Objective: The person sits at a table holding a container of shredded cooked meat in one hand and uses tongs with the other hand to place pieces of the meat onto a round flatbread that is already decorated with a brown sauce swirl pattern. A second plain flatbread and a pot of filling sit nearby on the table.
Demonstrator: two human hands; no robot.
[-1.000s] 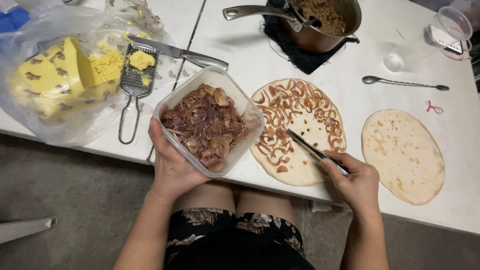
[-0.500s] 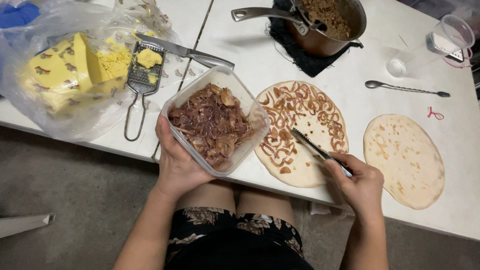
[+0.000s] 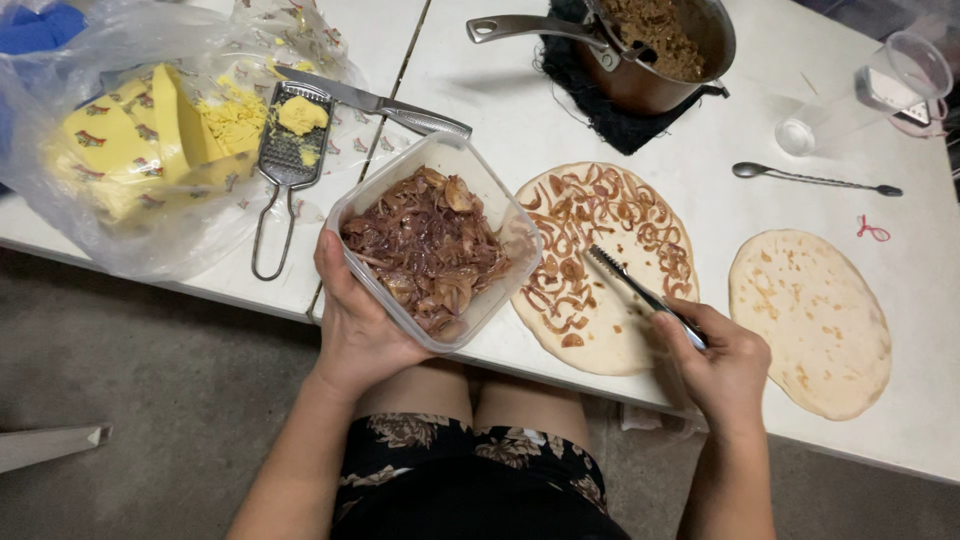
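— Where's the tub?
— The left hand (image 3: 360,320) grips the clear container of cooked onions (image 3: 432,245), tilted over the table edge beside the sauced flatbread (image 3: 600,265).
— And the other?
— The right hand (image 3: 722,362) is closed around what look like tongs (image 3: 640,293), tips over that flatbread.

Home cooking setup on white folding tables (image 3: 520,130): steel saucepan of minced filling (image 3: 650,45), round flatbreads (image 3: 810,320), metal hand grater (image 3: 285,160), bagged yellow cheese block (image 3: 120,150), bare concrete floor (image 3: 150,420).
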